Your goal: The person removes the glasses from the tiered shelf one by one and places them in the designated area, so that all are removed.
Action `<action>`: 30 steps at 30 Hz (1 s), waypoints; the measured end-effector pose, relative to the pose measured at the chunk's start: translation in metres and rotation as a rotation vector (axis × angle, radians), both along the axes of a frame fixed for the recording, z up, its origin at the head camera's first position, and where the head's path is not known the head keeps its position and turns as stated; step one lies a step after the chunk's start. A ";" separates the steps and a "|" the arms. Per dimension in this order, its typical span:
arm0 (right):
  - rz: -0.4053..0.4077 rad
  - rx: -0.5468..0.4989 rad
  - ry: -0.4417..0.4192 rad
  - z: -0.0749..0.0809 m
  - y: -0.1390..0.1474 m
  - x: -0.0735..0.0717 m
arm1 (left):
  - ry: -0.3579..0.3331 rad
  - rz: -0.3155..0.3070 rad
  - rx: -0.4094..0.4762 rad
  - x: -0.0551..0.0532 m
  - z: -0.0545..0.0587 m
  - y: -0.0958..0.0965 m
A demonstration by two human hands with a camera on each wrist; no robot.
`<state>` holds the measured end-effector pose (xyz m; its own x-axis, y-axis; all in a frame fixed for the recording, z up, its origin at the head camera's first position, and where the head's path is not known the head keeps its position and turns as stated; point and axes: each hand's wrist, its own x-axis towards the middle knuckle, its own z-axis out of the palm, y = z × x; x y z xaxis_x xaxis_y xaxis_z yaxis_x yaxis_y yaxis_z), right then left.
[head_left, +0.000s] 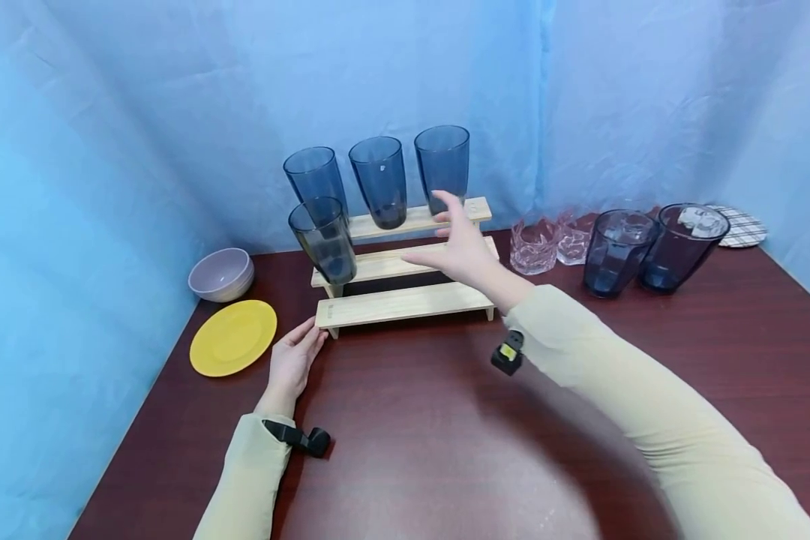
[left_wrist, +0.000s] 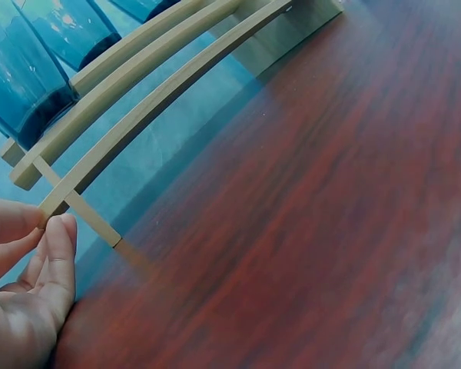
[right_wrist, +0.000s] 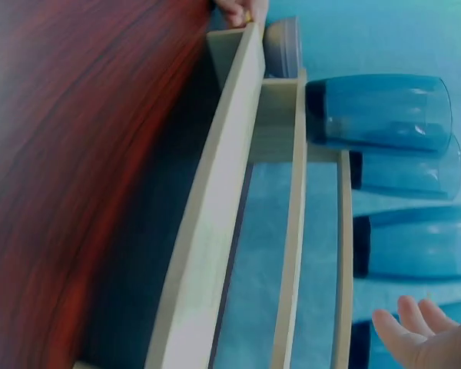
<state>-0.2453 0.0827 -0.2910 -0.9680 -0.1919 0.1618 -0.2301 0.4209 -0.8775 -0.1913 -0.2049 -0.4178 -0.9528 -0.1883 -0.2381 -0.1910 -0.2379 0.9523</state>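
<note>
A three-step wooden rack (head_left: pixel 405 303) stands on the table. My left hand (head_left: pixel 294 363) pinches the left end of its lowest step between thumb and fingers, as the left wrist view (left_wrist: pixel 31 269) also shows. On the top step stand three blue-tinted glasses: a left one (head_left: pixel 313 176), a middle one (head_left: pixel 381 184) and a right one (head_left: pixel 443 161). A fourth tall glass (head_left: pixel 327 244) is at the left of the middle step. My right hand (head_left: pixel 464 251) hovers over the right part of the rack, fingers spread and holding nothing, overlapping the base of the right glass.
Left of the rack are a lilac bowl (head_left: pixel 223 276) and a yellow plate (head_left: pixel 233 339). To the right stand short clear glasses (head_left: pixel 533 247), two dark tall glasses, one nearer (head_left: pixel 614 259) and one beside it (head_left: pixel 678 251), and a checked round item (head_left: pixel 742 227). Blue cloth (head_left: pixel 243 112) hangs behind.
</note>
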 end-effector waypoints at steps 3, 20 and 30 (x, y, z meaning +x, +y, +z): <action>0.047 -0.023 -0.027 0.000 -0.020 -0.005 | 0.003 0.007 0.013 0.001 -0.002 0.000; 0.226 -0.082 -0.021 0.000 -0.103 -0.029 | 0.019 0.020 0.029 0.002 -0.001 0.000; 0.181 -0.051 0.065 -0.008 -0.117 -0.031 | 0.023 0.017 0.045 0.001 -0.001 0.000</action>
<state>-0.2764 -0.0344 -0.2995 -0.9055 -0.3523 0.2366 -0.3548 0.3227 -0.8775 -0.1904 -0.2048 -0.4187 -0.9549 -0.1937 -0.2251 -0.1652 -0.2834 0.9447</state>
